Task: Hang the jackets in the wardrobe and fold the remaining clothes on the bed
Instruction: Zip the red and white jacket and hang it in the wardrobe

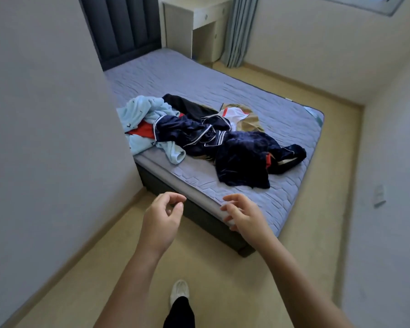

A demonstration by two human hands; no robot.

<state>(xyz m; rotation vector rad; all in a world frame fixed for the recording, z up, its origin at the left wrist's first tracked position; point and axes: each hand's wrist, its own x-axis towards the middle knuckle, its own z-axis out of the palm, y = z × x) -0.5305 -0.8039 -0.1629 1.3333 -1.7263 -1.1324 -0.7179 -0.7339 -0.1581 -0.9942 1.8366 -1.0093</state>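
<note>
The clothes (199, 136) lie heaped across the middle of the bed (258, 200), navy over pale blue and red, while at the bed's near corner the left hand (162, 218) and right hand (244, 216) hover, fingers loosely curled and holding nothing, with a desk (199, 27) beyond the bed's far end.

Nothing here can be read. The navy garment (242, 157) lying on the bed (258, 98) has a small pale mark beside its white piping, too blurred to tell letters from a crest. The light blue garment (140, 110) shows tiny dark marks, too small to tell what they are.
</note>
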